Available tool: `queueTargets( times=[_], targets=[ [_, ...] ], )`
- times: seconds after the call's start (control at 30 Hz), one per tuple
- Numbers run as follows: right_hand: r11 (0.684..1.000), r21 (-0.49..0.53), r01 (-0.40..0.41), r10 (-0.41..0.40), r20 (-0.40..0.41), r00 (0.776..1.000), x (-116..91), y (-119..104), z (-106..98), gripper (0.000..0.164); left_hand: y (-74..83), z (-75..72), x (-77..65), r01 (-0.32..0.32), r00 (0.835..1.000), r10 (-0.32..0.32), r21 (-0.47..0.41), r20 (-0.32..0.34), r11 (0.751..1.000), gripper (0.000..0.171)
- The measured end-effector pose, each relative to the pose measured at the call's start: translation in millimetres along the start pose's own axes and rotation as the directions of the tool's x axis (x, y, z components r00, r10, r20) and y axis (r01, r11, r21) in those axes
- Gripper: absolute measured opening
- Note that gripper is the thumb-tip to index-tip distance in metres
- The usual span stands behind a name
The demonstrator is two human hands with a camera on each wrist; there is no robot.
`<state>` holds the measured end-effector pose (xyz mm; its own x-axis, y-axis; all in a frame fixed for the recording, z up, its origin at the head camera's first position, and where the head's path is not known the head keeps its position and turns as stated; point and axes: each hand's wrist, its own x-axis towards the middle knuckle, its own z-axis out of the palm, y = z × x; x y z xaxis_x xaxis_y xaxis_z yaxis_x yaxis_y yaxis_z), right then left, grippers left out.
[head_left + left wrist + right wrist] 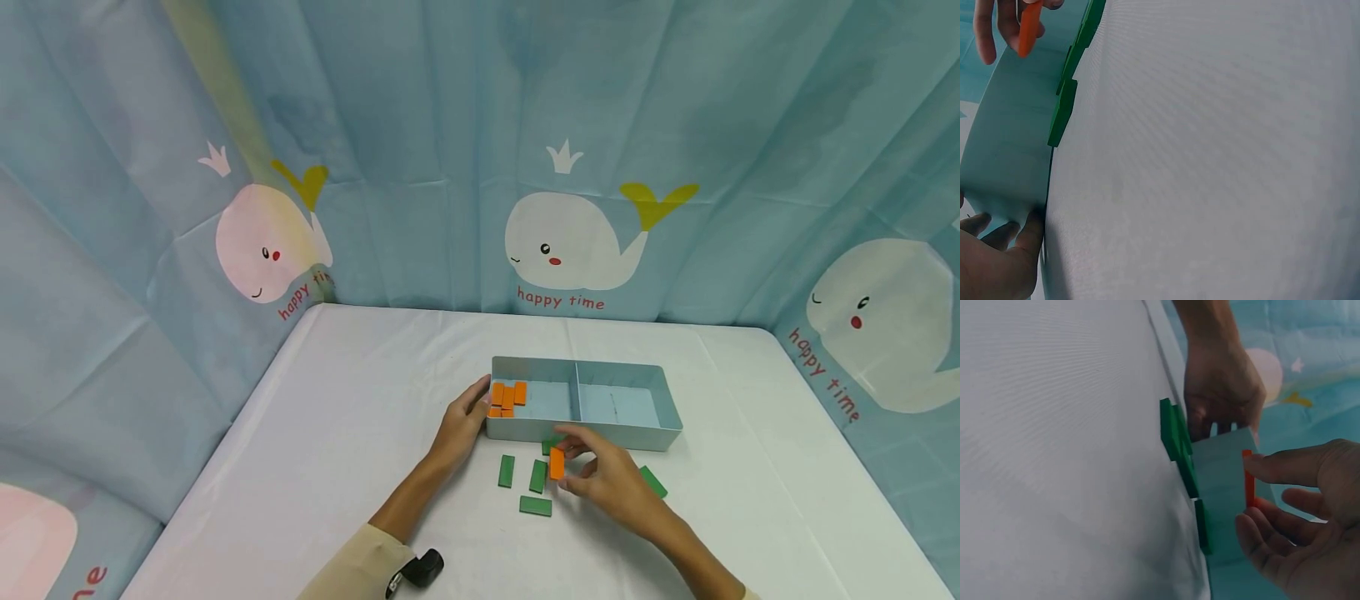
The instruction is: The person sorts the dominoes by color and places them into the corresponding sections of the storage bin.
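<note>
My right hand [611,483] pinches an orange rectangular tile [557,464] between thumb and fingertips, in front of the box. In the right wrist view the tile [1249,479] is seen edge-on and upright. The fingers of my left hand [459,429] rest against the left end of a blue-grey two-compartment box [525,429]. In its left compartment several orange tiles [508,398] lie grouped at the left end. Green tiles [506,472] lie on the table before the box, one partly hidden behind my right hand, another green tile [653,482] beyond that hand's right side.
A divider [576,392] splits the box, and no tile shows in its right compartment [618,406]. White cloth covers the table [360,375]. Blue curtains [420,233] with whale prints hang behind and at both sides. A black device [423,568] sits at my left wrist.
</note>
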<state>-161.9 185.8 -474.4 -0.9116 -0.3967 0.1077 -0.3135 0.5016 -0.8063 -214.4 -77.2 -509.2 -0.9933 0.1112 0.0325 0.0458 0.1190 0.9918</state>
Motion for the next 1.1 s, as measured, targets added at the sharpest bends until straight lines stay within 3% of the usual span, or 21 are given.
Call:
queueTargets(
  times=[0.43, 0.9, 1.1],
  targets=[
    [1.000, 0.021, 0.020, -0.019, -0.052, 0.998, 5.1, -17.2, -13.3, 0.069, 0.2, -1.0, -0.4, -0.014, 1.000, 0.014, -0.028, 0.013, 1.000, 0.054],
    [0.992, 0.018, 0.126, -0.123, -0.112, 0.986, 19.1, -12.6, -16.2, 0.071, -1.4, -1.0, -0.6, -0.028, 0.999, 0.028, -0.001, 0.015, 1.000, 0.055],
    [0.991, 0.035, 0.130, -0.124, -0.134, 0.983, 27.6, -11.9, -17.1, 0.072, -1.1, -1.0, -1.0, -0.037, 0.999, 0.037, -0.001, 0.018, 0.999, 0.055]
  ],
)
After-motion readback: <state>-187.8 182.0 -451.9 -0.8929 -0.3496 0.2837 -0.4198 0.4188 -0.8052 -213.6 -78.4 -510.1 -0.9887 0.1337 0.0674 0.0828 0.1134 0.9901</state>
